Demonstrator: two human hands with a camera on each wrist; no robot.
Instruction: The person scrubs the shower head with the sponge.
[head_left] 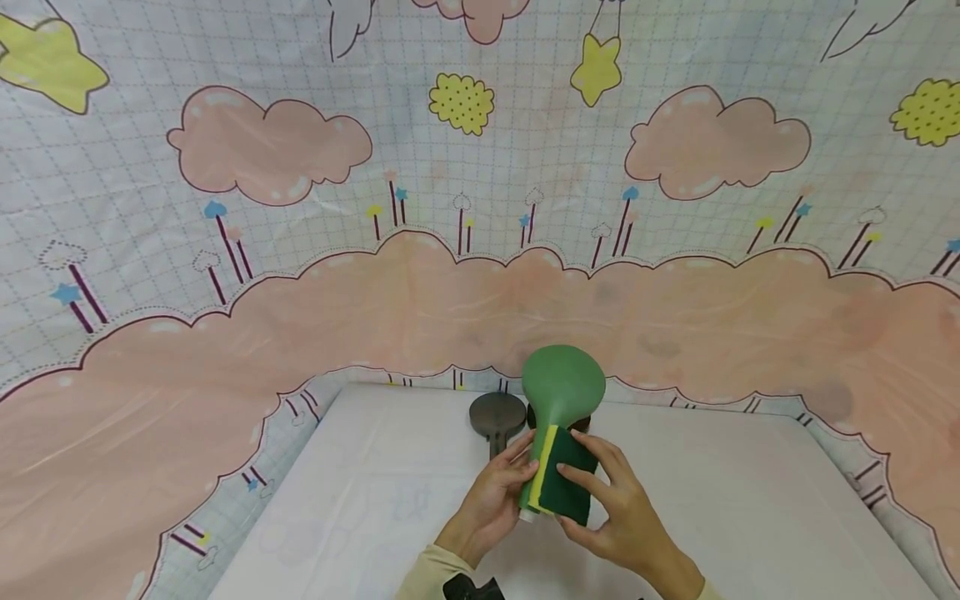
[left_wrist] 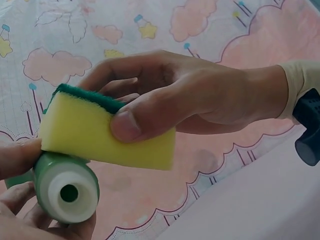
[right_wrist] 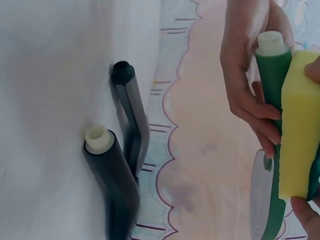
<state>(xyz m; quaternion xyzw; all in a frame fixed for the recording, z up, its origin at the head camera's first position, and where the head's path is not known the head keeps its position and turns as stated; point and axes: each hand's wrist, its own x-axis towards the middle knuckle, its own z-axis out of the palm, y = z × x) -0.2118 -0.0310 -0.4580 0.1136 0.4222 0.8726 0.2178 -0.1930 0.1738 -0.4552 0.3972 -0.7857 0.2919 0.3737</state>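
My left hand (head_left: pixel 487 504) holds a green shower head (head_left: pixel 562 379) by its handle, the round head pointing away and the white connector end toward me. My right hand (head_left: pixel 630 521) grips a sponge (head_left: pixel 573 479) with a dark green scouring side and a yellow foam side. Its yellow foam (left_wrist: pixel 95 132) lies along the handle, seen in the left wrist view just above the hollow white connector. The right wrist view shows the left fingers (right_wrist: pixel 255 112) around the handle, beside the sponge; the spray face is turned mostly away.
Two dark shower heads lie on the white table (head_left: pixel 360 483) beyond the hands. One, grey (head_left: pixel 497 414), shows left of the green one; the other, black (head_left: pixel 583 424), is mostly hidden behind it. A patterned cloth (head_left: pixel 480 308) hangs behind the table.
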